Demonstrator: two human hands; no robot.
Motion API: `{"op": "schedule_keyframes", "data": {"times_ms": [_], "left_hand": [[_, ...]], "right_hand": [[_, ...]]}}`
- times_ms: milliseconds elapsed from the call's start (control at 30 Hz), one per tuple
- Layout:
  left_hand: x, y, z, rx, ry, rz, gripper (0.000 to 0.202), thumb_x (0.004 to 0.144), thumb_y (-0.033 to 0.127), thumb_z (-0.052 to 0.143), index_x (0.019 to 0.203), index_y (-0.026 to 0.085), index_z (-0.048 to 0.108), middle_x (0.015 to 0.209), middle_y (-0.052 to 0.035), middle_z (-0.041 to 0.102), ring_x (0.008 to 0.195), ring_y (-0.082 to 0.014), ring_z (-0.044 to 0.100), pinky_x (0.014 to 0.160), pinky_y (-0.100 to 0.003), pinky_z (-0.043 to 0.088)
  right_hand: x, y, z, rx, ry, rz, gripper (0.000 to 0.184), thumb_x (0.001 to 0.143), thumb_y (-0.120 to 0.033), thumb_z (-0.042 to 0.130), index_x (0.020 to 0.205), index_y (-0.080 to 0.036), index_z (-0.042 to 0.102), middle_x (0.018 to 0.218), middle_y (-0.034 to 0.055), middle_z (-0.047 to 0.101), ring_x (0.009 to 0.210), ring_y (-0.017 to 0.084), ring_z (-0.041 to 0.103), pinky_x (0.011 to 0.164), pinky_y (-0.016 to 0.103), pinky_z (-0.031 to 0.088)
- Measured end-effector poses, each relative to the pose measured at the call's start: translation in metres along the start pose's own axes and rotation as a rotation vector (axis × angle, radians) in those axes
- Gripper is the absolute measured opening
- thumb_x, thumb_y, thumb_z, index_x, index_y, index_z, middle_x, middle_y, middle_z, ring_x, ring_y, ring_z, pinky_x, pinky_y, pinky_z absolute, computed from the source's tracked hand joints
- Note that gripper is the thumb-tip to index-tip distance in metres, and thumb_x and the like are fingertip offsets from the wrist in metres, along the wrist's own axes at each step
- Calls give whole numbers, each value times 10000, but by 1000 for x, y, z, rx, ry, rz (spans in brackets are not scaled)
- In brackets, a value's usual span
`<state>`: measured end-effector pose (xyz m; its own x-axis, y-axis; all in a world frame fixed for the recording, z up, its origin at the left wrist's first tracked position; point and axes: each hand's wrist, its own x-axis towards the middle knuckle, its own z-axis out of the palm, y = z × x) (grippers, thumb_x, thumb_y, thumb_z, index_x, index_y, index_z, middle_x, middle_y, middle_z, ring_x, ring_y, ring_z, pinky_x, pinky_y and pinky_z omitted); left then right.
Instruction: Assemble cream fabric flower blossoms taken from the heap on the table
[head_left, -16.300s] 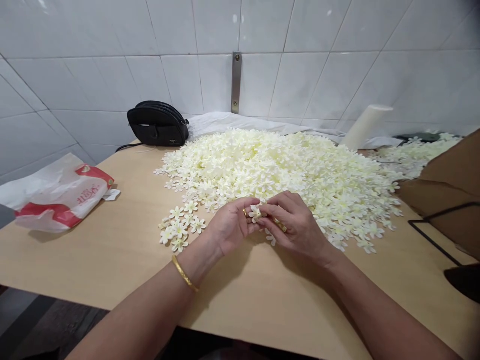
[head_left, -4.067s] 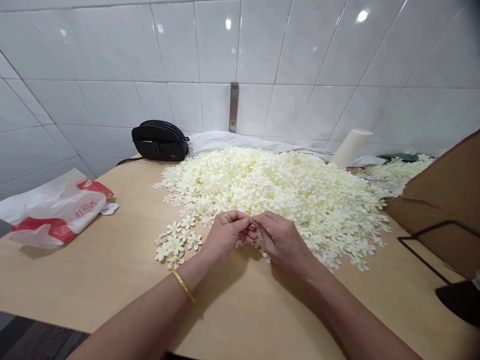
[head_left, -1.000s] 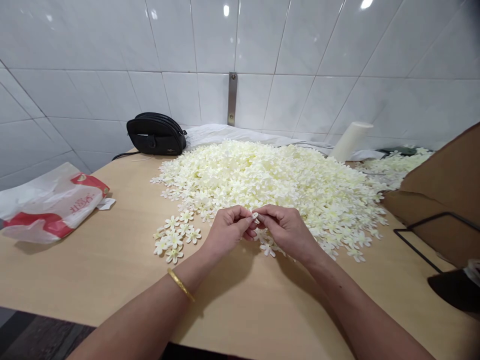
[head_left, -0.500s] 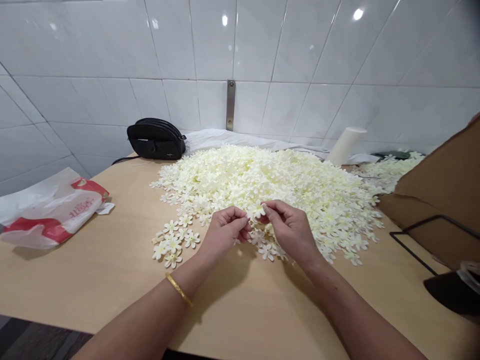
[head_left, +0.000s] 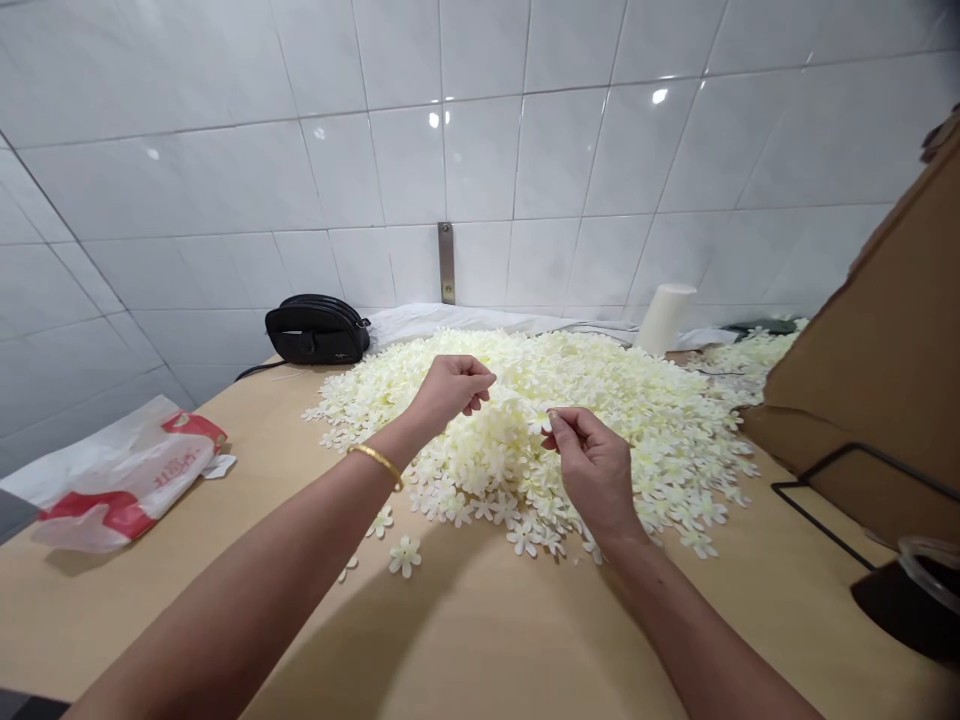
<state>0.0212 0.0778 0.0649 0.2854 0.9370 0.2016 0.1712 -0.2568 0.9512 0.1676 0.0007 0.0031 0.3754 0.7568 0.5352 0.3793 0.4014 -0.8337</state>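
both hands have parted since half a second ago, when they met fingertip to fingertip low over the table: the left hand (head_left: 450, 388) now reaches up and forward over the pile of cream fabric flowers (head_left: 600, 400), and the right hand (head_left: 592, 470) stays nearer, lifted above the pile's front edge. the left hand is loosely curled, fingertips drawn together toward the thumb; whether anything sits between them i cannot tell. a gold bangle (head_left: 377, 462) circles its wrist. the right hand pinches one small flower (head_left: 538, 424) between thumb and forefinger, held above the heap and not resting on it, the other fingers folded in.

the pile spreads wide across the wooden table (head_left: 480, 640) toward the tiled wall. a few loose flowers (head_left: 405, 555) lie apart on the bare wood near the left forearm, just off the heap's near edge.

a black bag (head_left: 316, 329) sits at the back left by the wall, just beside the pile's far corner. a white and red plastic bag (head_left: 112, 480) lies at the far left of the table, well apart from the flowers. a white cylinder (head_left: 665, 317) stands behind the heap on the right. a brown cardboard box (head_left: 862, 370) rises at the right edge, with a black wire frame (head_left: 840, 500) in front of it.
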Motion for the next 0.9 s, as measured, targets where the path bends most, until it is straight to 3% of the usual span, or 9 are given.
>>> {"op": "schedule_keyframes", "data": {"times_ms": [67,133,200,267,367,533,700,900], "left_hand": [[7,3,1,87,134,24,133,572,199,635,541,147,517,415,25,463,365,-65,382,380,-203,265],[-3,3,6,107,228,93,133,579,219,638,556,155,524,408,40,440,365,-59,357,380,-198,252],[-25,2,15,75,165,111,148,634,264,596,554,152,540,459,16,486,401,-71,405,400,-201,301],[-49,1,25,-5,16,53,167,675,280,555,577,145,566,482,4,507,441,-86,450,446,-213,362],[-72,-4,37,-187,-65,-45,149,683,266,550,656,131,607,586,-19,567,537,-105,521,552,-239,426],[-76,-22,36,-451,-48,-155,187,661,293,592,660,109,627,628,-37,588,619,-116,546,649,-262,449],[-77,-40,25,-538,-17,-174,233,639,329,624,697,103,622,657,-49,604,586,-112,553,619,-258,454],[-77,-48,20,-599,-17,-195,155,631,258,635,656,109,599,617,-23,592,536,-93,541,574,-240,446]], "right_hand": [[1,2,-1,6,-1,3,185,762,-326,482,755,-157,557,619,8,560,576,132,553,571,257,458],[2,3,-2,-11,-9,-3,186,766,-322,472,748,-157,555,616,7,556,580,134,549,569,254,450],[0,2,-2,-52,-26,-29,178,779,-305,456,751,-159,554,622,7,551,586,133,540,568,251,438],[-3,-1,-1,-96,-53,-93,164,790,-275,443,763,-162,560,654,15,557,614,135,534,589,257,431],[-9,-6,3,-127,-132,-236,167,800,-219,425,802,-171,585,741,42,575,705,152,537,663,283,434],[-15,-6,11,-109,-297,-352,238,806,-166,397,941,-189,592,875,67,577,805,163,541,718,301,452],[-18,0,15,-129,-429,-426,308,800,-118,366,1028,-197,558,928,78,556,838,167,530,725,310,460],[-20,-1,17,-112,-466,-413,308,793,-94,376,1024,-188,557,929,73,550,848,155,527,735,293,457]]}}
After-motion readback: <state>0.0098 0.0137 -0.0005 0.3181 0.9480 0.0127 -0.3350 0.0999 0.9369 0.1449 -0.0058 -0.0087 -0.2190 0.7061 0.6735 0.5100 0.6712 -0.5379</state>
